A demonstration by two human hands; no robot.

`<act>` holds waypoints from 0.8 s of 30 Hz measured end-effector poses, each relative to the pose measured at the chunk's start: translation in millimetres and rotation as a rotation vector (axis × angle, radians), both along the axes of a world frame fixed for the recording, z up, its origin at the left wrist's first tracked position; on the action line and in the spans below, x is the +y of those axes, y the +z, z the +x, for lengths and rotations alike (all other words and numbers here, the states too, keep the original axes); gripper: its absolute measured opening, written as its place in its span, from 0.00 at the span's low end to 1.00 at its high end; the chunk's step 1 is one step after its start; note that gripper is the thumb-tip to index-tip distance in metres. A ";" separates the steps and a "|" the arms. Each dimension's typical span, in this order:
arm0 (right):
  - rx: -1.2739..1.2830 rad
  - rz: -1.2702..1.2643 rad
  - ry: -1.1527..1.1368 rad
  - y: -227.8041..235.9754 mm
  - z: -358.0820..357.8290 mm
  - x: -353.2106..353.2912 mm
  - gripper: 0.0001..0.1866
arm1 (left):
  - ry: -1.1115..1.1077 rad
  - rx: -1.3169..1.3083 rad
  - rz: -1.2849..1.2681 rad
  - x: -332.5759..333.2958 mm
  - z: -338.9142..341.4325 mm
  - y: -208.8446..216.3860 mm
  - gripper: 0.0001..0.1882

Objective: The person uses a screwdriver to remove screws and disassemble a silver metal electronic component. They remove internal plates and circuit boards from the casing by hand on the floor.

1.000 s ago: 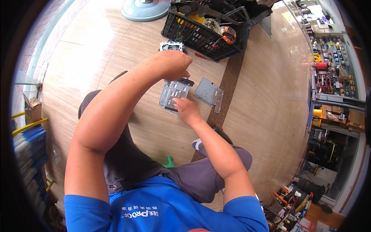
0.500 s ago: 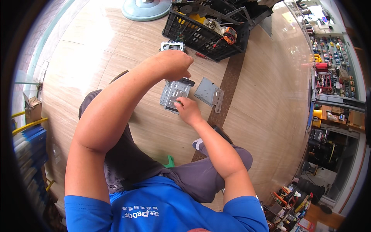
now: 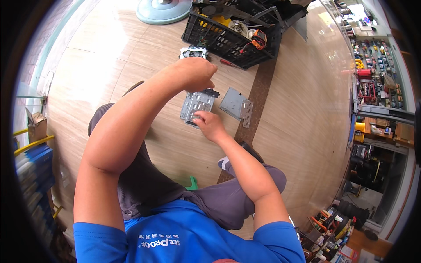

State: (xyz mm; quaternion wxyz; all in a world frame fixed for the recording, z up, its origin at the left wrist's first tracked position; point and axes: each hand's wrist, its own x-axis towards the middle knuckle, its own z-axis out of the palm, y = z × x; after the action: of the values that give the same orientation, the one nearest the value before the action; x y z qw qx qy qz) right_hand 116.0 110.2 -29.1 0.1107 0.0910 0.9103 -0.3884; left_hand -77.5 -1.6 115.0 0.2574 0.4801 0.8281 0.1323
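A silver perforated metal casing (image 3: 191, 103) lies on the tiled floor before me, with a black strip along its far edge. My right hand (image 3: 210, 126) is closed at its near right part, thumb and forefinger bent against the metal. Over the far end bends my left hand (image 3: 198, 73), wrist high and fingers curled downward. Its fingertips are mostly hidden behind the hand, so what they hold cannot be made out. To the right of the casing rests a flat grey metal cover plate (image 3: 234, 104) with a slotted edge. Beyond my left hand sits a silver metal frame (image 3: 193, 52) with dark parts inside.
A black plastic crate (image 3: 228, 41) full of parts stands at the back, an orange meter (image 3: 258, 39) at its rim. A red-handled tool (image 3: 227, 62) lies beside it. A round pale base (image 3: 163, 13) is farther left. Near my legs is a green object (image 3: 192, 183).
The view has shifted slightly. My right fingers have moved a little to the left on the casing. The left hand keeps its bent pose above the far end.
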 end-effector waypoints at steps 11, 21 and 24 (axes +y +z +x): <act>0.102 0.274 0.162 -9.2 4.9 6.3 0.10 | -0.007 -0.011 -0.009 1.4 0.3 1.3 0.20; 0.135 0.102 0.169 -7.4 7.1 1.7 0.09 | -0.003 -0.008 -0.017 0.3 0.8 3.1 0.20; 0.072 0.086 0.083 -3.9 3.4 -3.4 0.10 | 0.014 0.017 0.028 -1.5 1.0 -1.2 0.19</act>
State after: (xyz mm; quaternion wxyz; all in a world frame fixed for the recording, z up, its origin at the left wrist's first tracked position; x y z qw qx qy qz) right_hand 119.4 106.8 -33.0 0.0898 0.0435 0.9326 -0.3469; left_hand -76.5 -3.1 113.8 0.2426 0.4788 0.8318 0.1413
